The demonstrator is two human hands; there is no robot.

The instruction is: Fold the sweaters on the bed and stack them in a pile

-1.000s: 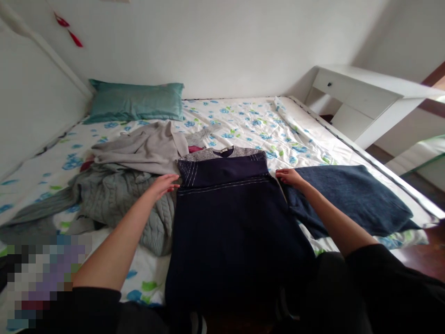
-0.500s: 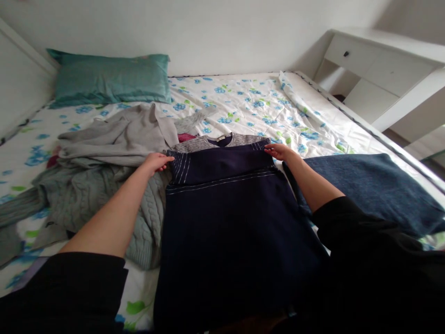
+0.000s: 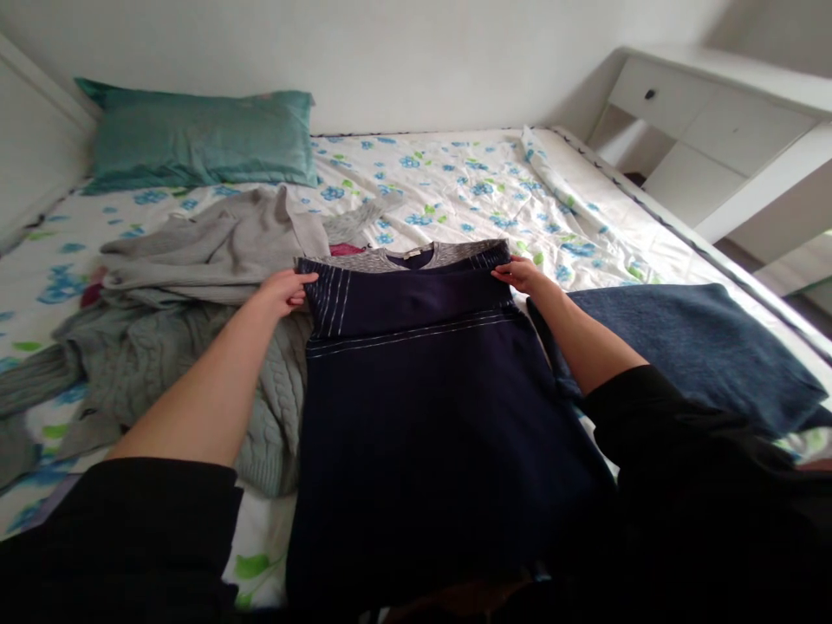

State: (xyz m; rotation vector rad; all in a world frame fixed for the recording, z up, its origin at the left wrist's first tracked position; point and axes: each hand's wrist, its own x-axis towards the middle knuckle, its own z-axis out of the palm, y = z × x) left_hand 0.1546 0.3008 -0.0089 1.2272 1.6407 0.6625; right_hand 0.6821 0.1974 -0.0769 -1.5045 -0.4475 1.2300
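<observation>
A dark navy sweater [image 3: 422,416] with a grey marled shoulder band and thin white lines lies spread on the bed, its neckline toward the wall. My left hand [image 3: 286,290] pinches its upper left edge, where sleeve fabric is folded inward. At the upper right edge, my right hand [image 3: 518,274] grips the fabric between thumb and fingers. Left of the sweater lies a rumpled grey-green cable-knit sweater [image 3: 276,416], close to my left forearm. A light grey knit garment [image 3: 221,243] is heaped behind it. The navy sweater's lower end fades into shadow near my body.
Folded blue denim [image 3: 689,347] lies to the right, beside my right forearm. A teal pillow [image 3: 201,139] rests against the wall at the back left. The bed has a floral sheet [image 3: 448,186]. White furniture with drawers [image 3: 702,121] stands past the bed's right edge.
The sweater's upper left corner now stretches slightly farther left, with my left hand shifted left and a little up in view. Both hands keep their hold.
</observation>
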